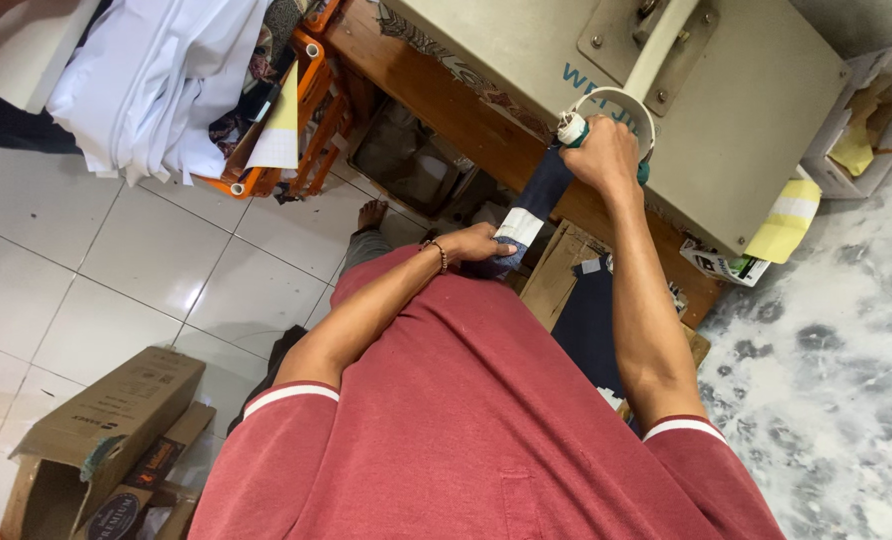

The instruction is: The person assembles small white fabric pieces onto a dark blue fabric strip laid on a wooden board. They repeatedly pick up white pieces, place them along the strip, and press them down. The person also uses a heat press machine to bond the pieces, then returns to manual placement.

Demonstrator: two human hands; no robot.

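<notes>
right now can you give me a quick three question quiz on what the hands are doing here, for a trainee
1. True or false: the right hand grips the looped handle of the beige press machine.
2. What does the left hand hold? A) a dark blue cloth strip with a white band B) an orange stool C) a cardboard box
3. Fill in: the dark blue cloth strip runs from the left hand up to the ____ hand.

Key
1. True.
2. A. The cardboard box lies on the tiled floor, apart from both hands.
3. Right.
</notes>
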